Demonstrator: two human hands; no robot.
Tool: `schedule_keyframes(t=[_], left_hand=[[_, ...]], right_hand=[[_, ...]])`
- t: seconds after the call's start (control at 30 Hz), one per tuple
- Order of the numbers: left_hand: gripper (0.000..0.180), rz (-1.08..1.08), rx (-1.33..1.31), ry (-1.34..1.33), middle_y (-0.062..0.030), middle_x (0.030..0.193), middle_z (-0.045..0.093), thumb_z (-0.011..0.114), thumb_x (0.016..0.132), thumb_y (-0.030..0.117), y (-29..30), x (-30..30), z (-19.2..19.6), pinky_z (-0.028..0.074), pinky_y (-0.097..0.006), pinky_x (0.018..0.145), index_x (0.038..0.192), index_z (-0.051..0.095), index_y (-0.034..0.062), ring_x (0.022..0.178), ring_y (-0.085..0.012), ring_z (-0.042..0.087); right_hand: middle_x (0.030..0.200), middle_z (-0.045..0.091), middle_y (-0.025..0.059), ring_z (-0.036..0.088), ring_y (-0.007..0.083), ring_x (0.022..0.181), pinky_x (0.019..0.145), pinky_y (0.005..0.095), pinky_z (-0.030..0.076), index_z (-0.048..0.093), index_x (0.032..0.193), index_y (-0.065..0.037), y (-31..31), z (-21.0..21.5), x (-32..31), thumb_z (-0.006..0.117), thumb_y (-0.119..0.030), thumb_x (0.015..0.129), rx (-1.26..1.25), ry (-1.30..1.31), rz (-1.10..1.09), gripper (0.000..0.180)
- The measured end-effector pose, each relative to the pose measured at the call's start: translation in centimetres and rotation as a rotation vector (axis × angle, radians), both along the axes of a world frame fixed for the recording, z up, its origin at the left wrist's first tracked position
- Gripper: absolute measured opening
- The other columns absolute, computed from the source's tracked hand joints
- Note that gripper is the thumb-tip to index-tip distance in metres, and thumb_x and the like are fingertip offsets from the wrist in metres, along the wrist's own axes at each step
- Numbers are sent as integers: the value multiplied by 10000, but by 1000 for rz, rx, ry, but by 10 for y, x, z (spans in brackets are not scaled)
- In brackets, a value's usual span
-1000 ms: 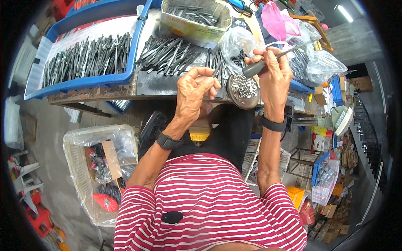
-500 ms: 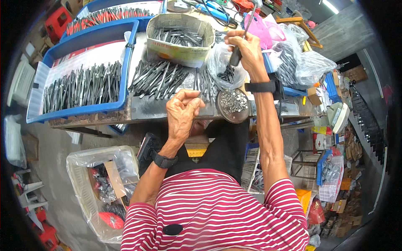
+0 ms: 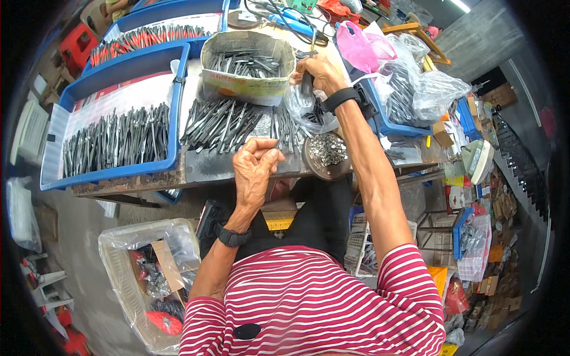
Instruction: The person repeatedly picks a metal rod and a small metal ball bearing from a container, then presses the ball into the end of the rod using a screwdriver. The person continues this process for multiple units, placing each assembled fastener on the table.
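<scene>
My left hand (image 3: 254,169) is at the table's front edge, thumb and fingertips pinched on a thin dark metal piece (image 3: 278,143). Ahead of it lies a loose pile of dark metal strips (image 3: 218,126). My right hand (image 3: 325,74) is raised over a clear plastic bag (image 3: 301,102), its fingers wrapped round a tool with a dark handle (image 3: 307,84). A thin shaft runs up from that handle; its far end is hard to make out. Below my right wrist, a round dish (image 3: 309,164) holds many small silvery bits (image 3: 326,148).
A blue tray (image 3: 177,127) of dark strips stands on the left, with another blue tray (image 3: 224,24) of red and black pieces behind. A cut-down box (image 3: 240,88) of strips sits mid-table. Plastic bags (image 3: 439,89) lie at right, and a lined crate (image 3: 113,237) is on the floor.
My right hand has come lower and to the left with the tool, which now stands more upright. My left hand keeps its pinch in nearly the same place. The view has shifted slightly.
</scene>
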State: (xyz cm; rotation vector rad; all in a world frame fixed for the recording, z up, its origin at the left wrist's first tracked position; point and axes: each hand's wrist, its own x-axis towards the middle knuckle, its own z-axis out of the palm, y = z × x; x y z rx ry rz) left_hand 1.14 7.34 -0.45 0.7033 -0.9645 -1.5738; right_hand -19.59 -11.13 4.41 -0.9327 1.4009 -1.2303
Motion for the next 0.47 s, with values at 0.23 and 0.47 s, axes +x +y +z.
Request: schedule_keyframes(t=[0.23, 0.47], left_hand=[[160, -3, -7, -13, -79, 765, 613, 588, 845, 77, -1, 2, 1, 331, -144, 452, 964, 539, -17, 556, -35, 460], [157, -14, -16, 15, -90, 766, 617, 573, 854, 69, -4, 2, -2, 345, -152, 449, 980, 537, -18, 554, -42, 467]], right_hand=[[580, 572, 164, 583, 224, 511, 409, 311, 443, 528, 580, 47, -23, -55, -27, 634, 103, 619, -338, 535, 353, 126], [631, 621, 173, 599, 273, 541, 479, 362, 463, 641, 654, 24, -43, -55, -15, 702, -183, 714, 33, 1004, 124, 224]])
